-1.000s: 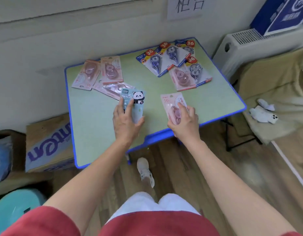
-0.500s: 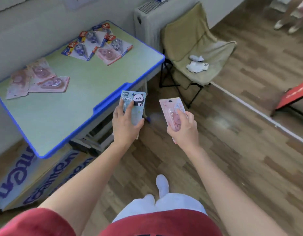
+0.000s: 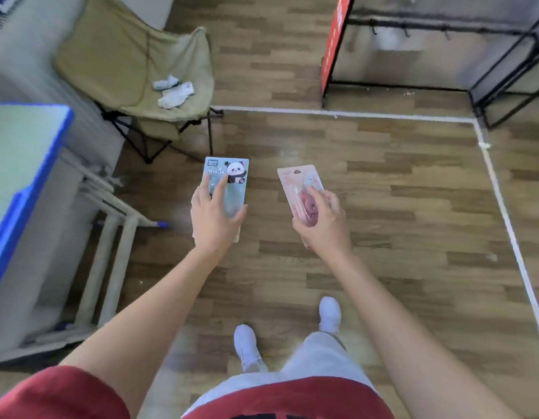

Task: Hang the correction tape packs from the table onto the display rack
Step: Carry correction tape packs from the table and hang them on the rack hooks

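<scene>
My left hand (image 3: 213, 219) grips a light blue correction tape pack with a panda picture (image 3: 231, 182), held out over the wooden floor. My right hand (image 3: 322, 219) grips a pink correction tape pack (image 3: 298, 182) beside it. The green table with a blue rim (image 3: 35, 164) is at the left edge; its packs are out of view. The black wire display rack (image 3: 437, 28) with hooks on a rail stands at the top right, well ahead of both hands.
A folding olive camp chair (image 3: 135, 55) with white socks on its seat stands ahead on the left, next to a white radiator (image 3: 26, 55). A red panel (image 3: 334, 43) edges the rack. White tape lines (image 3: 337, 114) mark the floor. My feet are below.
I have turned right, away from the table, carrying both packs. The table has slid off to the left, and the display rack has come into view at the top right.
</scene>
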